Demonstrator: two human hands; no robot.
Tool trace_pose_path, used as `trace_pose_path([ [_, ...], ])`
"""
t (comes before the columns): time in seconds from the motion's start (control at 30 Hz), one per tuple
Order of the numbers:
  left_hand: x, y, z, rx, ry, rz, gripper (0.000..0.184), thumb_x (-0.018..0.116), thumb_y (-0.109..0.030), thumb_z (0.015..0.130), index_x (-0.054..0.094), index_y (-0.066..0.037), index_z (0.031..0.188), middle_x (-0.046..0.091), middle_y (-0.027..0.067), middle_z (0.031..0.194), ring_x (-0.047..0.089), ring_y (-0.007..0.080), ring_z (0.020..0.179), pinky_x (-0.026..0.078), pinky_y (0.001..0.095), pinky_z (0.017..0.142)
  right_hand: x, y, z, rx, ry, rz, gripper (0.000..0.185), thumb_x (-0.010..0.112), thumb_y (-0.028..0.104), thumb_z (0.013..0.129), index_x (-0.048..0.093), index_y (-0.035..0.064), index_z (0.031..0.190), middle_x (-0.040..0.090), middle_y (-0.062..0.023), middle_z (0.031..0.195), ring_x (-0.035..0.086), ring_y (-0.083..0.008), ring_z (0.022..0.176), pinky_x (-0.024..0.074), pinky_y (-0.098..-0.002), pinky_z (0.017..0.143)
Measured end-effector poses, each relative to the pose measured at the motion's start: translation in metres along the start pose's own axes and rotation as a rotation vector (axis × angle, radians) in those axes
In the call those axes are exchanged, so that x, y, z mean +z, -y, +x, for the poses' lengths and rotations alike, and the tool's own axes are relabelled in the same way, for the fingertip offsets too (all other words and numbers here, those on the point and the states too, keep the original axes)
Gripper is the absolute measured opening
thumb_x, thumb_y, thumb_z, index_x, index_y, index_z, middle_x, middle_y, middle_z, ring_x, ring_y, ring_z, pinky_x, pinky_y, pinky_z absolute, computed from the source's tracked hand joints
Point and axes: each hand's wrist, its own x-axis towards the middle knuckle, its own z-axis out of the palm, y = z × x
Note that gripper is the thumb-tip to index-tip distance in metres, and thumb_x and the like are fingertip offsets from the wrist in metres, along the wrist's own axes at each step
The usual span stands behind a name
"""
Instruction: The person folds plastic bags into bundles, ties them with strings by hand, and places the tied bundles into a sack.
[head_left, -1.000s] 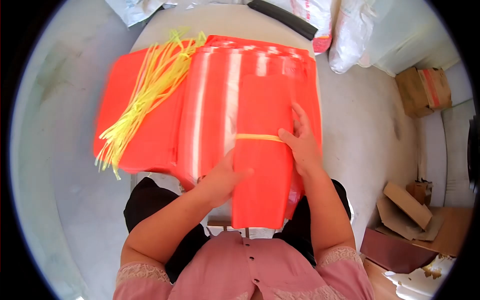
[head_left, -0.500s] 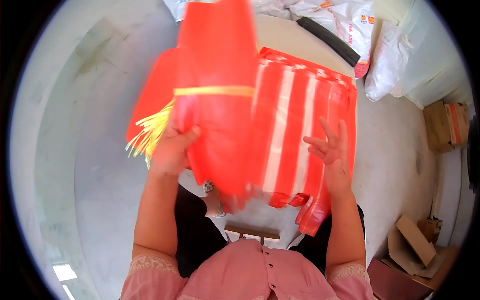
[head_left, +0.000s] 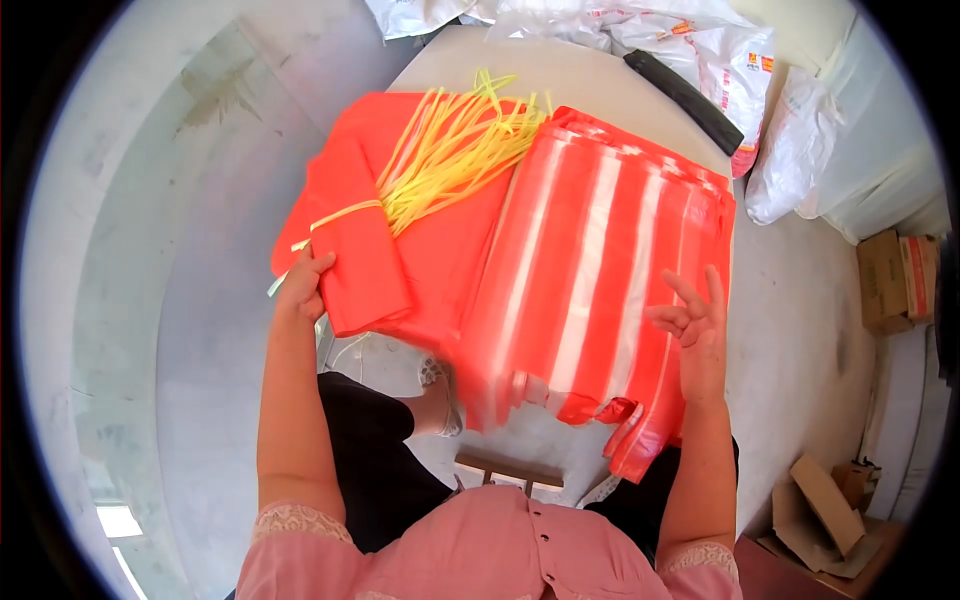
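My left hand (head_left: 303,288) grips the lower left edge of a folded bundle of red plastic bags (head_left: 365,265), thumb on top. A yellow tie band circles this bundle. Beneath it lies more flat red plastic (head_left: 450,245), and a loose heap of yellow tie strips (head_left: 455,150) spreads above it. To the right sits a stack of red-and-white striped plastic bags (head_left: 580,270), its lower edge hanging over the front of the table. My right hand (head_left: 695,315) hovers over the right side of that stack, fingers apart and partly bent, with nothing in it.
A black bar-shaped object (head_left: 685,100) lies along the far right edge of the table (head_left: 560,65). White sacks (head_left: 690,45) stand behind it. Cardboard boxes (head_left: 885,285) are on the right, and an opened carton (head_left: 825,515) is at the lower right. A low stool (head_left: 508,468) shows between the legs.
The tied red bundle has come down from its raised position to the left side of the table, still in my left hand. The yellow strips now show in full. My right hand stays open.
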Motion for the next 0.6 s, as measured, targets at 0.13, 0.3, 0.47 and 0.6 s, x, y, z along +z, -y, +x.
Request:
trace_pose_path([
  [0.13, -0.057, 0.022, 0.048, 0.357, -0.186, 0.733, 0.066, 0.067, -0.016, 0.101, 0.038, -0.005, 0.159, 0.051, 0.0200, 0.155, 0.053, 0.0356, 0.141, 0.052, 0.0485, 0.109, -0.021, -0.007, -0.005, 0.012, 0.004, 0.032, 0.074, 0.049, 0.050, 0.111, 0.025, 0.0100, 0.168, 0.055, -0.0181, 0.153, 0.069, -0.0249, 0.118, 0.0516, -0.0418, 0.104],
  [0.3, 0.057, -0.005, -0.032, 0.903, -0.343, 1.284, 0.067, 0.079, -0.019, 0.091, 0.052, -0.007, 0.152, 0.051, 0.0226, 0.154, 0.046, 0.0408, 0.144, 0.041, 0.0507, 0.118, -0.033, 0.006, -0.007, 0.063, -0.136, -0.101, 0.065, 0.053, 0.034, 0.110, 0.031, 0.0084, 0.165, 0.057, -0.0162, 0.151, 0.063, -0.0257, 0.128, 0.0478, -0.0410, 0.109],
  [0.47, 0.166, 0.017, -0.108, 0.973, 0.469, 1.193, 0.071, 0.079, -0.015, 0.087, 0.052, -0.012, 0.153, 0.046, 0.0162, 0.161, 0.039, 0.0389, 0.151, 0.036, 0.0499, 0.122, -0.035, 0.006, -0.020, 0.100, -0.010, -0.521, 0.061, 0.058, 0.022, 0.106, 0.038, 0.0091, 0.162, 0.050, -0.0146, 0.158, 0.047, -0.0313, 0.146, 0.0386, -0.0490, 0.120],
  [0.6, 0.207, 0.051, -0.128, 1.073, 0.780, 1.477, 0.071, 0.077, -0.028, 0.089, 0.052, -0.019, 0.155, 0.035, 0.0154, 0.169, 0.031, 0.0391, 0.157, 0.028, 0.0592, 0.125, -0.032, 0.001, -0.020, 0.033, 0.315, -1.152, 0.064, 0.064, 0.027, 0.101, 0.044, 0.0134, 0.161, 0.033, -0.0105, 0.171, 0.025, -0.0336, 0.160, 0.0235, -0.0526, 0.129],
])
